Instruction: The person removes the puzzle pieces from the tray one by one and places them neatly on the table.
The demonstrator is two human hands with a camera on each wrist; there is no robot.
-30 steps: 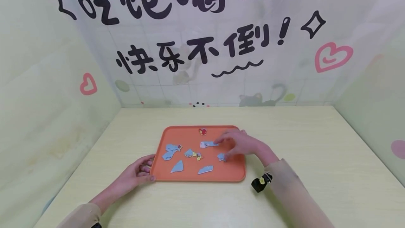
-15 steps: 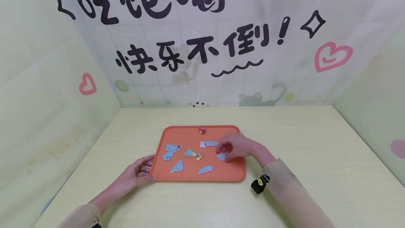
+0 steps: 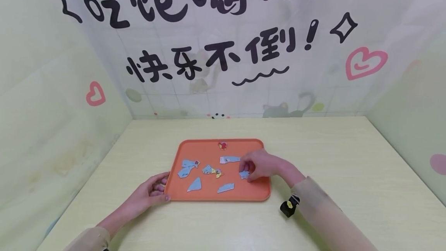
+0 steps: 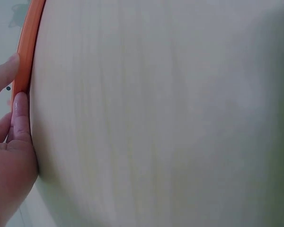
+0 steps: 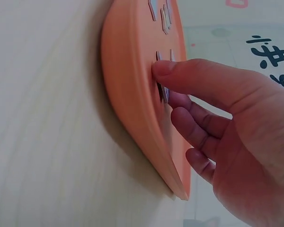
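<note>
An orange tray [image 3: 209, 195] lies on the table with several thin, irregular light-blue puzzle pieces on it. At its left edge, my left hand [image 3: 148, 194] grips the rim, thumb on top and fingers along the side. My right hand [image 3: 263, 164] is over the right part of the tray, pinching a small blue puzzle piece [image 3: 244, 174] between thumb and fingers. In the right wrist view the thumb [image 5: 165, 68] presses on this piece, which looks slightly raised. Just behind it lies a long piece [image 3: 230, 159] with a pale pink end.
Two overlapping pieces [image 3: 187, 169] lie at the tray's left, a blue-and-yellow cluster [image 3: 212, 171] in its middle. A triangular piece [image 3: 194, 184] and a slanted piece [image 3: 226, 188] are nearer the front. A small red piece [image 3: 223, 145] sits at the back rim. A printed cloth wall stands behind.
My right hand has drawn its fingers together, from spread above the long piece to closing on the small blue piece. The left hand keeps its place on the tray.
</note>
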